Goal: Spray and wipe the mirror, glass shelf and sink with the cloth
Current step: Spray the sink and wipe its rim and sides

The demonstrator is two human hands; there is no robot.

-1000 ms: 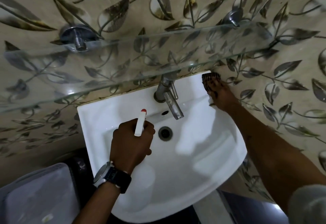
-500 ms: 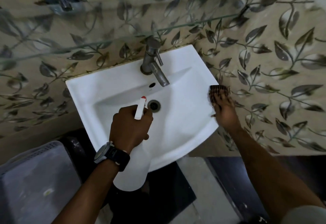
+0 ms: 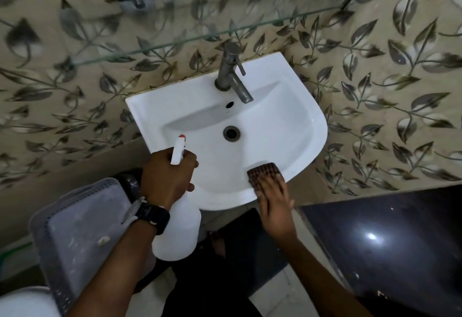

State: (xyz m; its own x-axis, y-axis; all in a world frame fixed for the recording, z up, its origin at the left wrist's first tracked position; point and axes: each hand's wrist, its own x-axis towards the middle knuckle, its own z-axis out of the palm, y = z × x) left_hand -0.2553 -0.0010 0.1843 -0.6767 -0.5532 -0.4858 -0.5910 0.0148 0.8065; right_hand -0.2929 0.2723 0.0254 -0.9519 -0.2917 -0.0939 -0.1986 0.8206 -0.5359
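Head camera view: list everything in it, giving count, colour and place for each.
sink: one, white, centre
tap: one, grey metal, back rim of the sink
drain: one, dark, middle of the basin
glass shelf: one, clear, on the wall above the sink
wall tiles: many, beige with dark leaves, around the sink
spray bottle: one, white with red tip, in the left hand
cloth: one, brown checked, sink's front rim
basket: one, grey, lower left
counter: one, glossy black, lower right
watch: one, black, left wrist
left hand: grips the spray bottle
right hand: fingers flat, pressing the cloth
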